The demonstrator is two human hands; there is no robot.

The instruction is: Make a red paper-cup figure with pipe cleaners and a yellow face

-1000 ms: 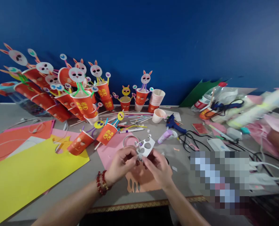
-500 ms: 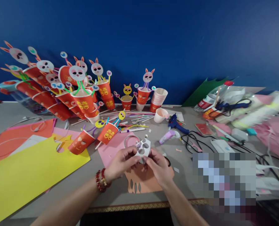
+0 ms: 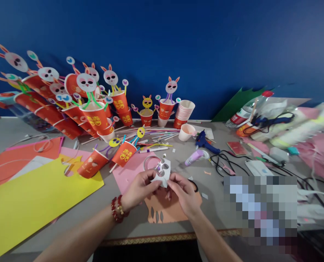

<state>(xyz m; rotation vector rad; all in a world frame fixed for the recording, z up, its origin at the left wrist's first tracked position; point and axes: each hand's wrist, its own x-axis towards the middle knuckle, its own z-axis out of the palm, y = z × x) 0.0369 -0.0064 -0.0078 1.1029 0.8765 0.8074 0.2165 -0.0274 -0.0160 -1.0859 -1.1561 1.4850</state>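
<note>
Between my two hands is a small piece of white paper [image 3: 165,174] with rounded holes cut out of it. My left hand [image 3: 141,188], with red bead bracelets on its wrist, pinches the paper's left side. At the lower right edge, the thumb and fingers of my right hand [image 3: 182,191] are closed on the same paper. Below the hands lies an orange sheet [image 3: 169,211] with leaf-shaped cutouts. Black scissor handles [image 3: 195,186] show partly beside my right hand. A pink sheet [image 3: 130,169] lies under a clear ring of tape [image 3: 148,160] just beyond my left hand.
Red paper cups [image 3: 95,116] with rabbit figures crowd the back left. A yellow sheet [image 3: 44,196] covers the left front. Right of centre are a blue glue gun [image 3: 205,142], a purple glue stick [image 3: 194,157] and black cables [image 3: 219,160]. A bottle [image 3: 244,112] stands farther back.
The white paper has turned and tilted slightly between my fingers, and its right side has moved left. Both hands keep hold of it. The view has shifted a little.
</note>
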